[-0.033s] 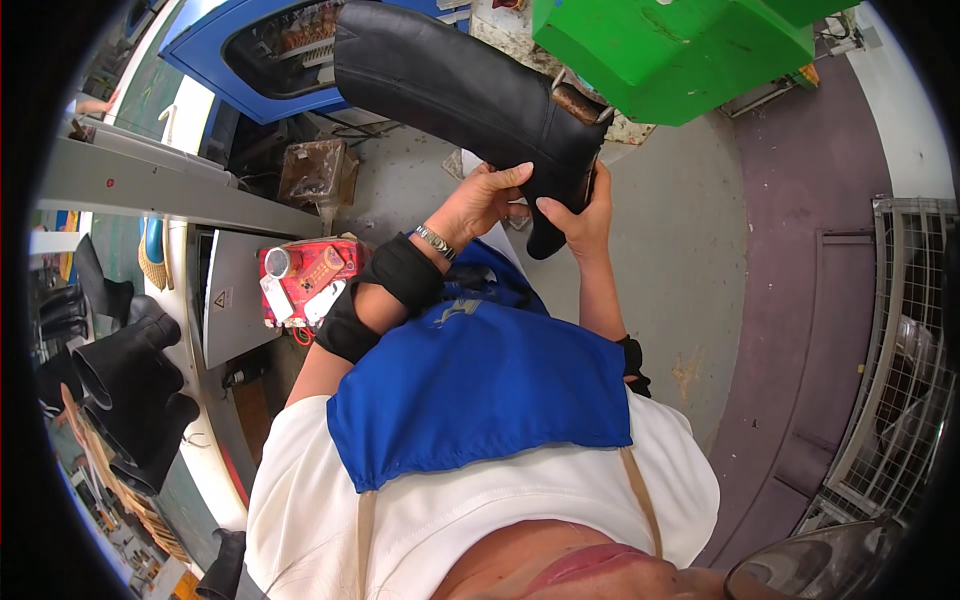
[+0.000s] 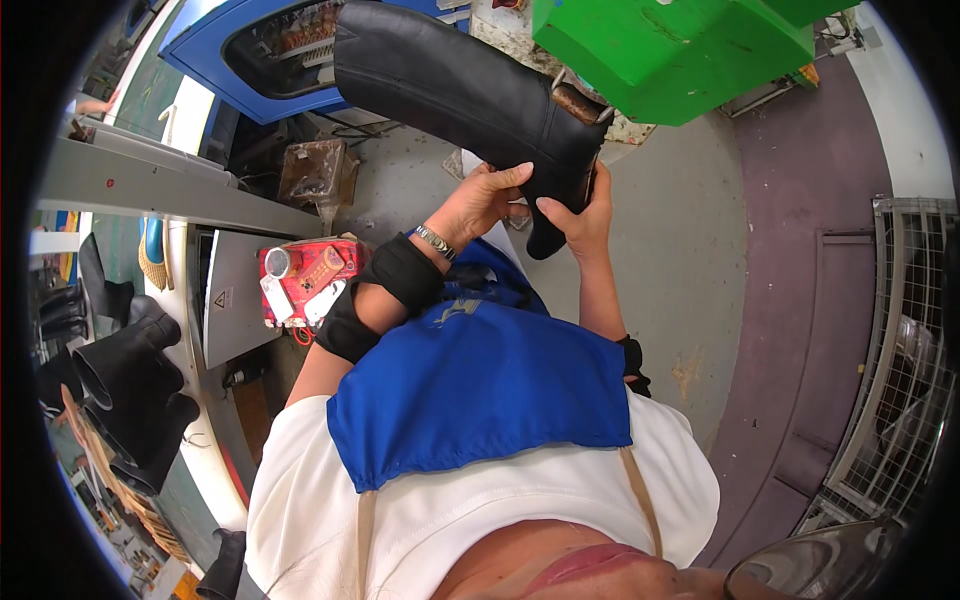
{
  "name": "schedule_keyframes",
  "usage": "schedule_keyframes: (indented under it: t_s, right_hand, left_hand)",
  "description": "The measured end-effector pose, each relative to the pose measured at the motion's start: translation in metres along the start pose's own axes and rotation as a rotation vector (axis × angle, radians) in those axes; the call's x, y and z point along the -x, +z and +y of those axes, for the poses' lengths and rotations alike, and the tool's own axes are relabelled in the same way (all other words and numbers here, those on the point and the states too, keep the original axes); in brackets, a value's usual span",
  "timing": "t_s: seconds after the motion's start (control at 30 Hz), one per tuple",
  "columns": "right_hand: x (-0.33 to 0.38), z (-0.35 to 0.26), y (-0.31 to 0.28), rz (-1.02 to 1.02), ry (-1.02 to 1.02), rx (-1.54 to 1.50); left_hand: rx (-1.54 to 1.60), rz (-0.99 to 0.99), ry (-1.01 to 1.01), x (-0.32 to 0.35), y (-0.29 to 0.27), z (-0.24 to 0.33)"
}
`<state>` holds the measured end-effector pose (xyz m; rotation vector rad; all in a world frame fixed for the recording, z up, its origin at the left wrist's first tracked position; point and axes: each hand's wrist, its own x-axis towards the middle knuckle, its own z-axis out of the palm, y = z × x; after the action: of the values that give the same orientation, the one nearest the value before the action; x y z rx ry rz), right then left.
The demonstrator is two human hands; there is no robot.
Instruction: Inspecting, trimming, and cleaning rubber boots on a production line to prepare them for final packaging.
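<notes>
A tall black boot (image 2: 450, 85) lies slantwise in front of me, its shaft pointing to the far left and its toe toward me. My left hand (image 2: 485, 205) grips it from the left near the foot, thumb along the leather and fingers curled mostly out of sight. On the other side my right hand (image 2: 580, 212) holds the foot, thumb on top and fingers along the sole edge. At the heel end shows a brown worn block (image 2: 578, 103) with metal at its ends. The sole is mostly turned away.
A green machine housing (image 2: 680, 60) stands just beyond the heel. At the far left is a blue cabinet (image 2: 250, 50) with a dark window. A red box (image 2: 315, 275) with small items sits by my left elbow. More black boots (image 2: 130, 370) stand on the left; a wire cage (image 2: 890, 380) is at right.
</notes>
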<state>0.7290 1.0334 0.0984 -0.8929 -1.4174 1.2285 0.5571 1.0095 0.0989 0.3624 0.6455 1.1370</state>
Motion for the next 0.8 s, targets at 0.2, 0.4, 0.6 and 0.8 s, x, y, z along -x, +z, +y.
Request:
schedule_keyframes:
  t_s: [0.2, 0.4, 0.6, 0.8]
  right_hand:
    - [0.0005, 0.0003, 0.0005, 0.002, 0.014, -0.01]
    - [0.0014, 0.0007, 0.0007, 0.006, 0.008, -0.017]
    - [0.0026, 0.0045, -0.0006, 0.005, 0.005, -0.003]
    - [0.0042, -0.0022, 0.0032, 0.008, 0.015, -0.048]
  left_hand:
    - [-0.026, 0.01, -0.005, 0.0004, -0.0002, 0.0009]
    - [-0.03, 0.019, -0.011, 0.001, 0.0012, 0.0009]
    - [-0.029, 0.029, 0.002, 0.0002, -0.0002, -0.0024]
    - [-0.028, 0.048, -0.002, 0.0049, 0.0036, -0.0011]
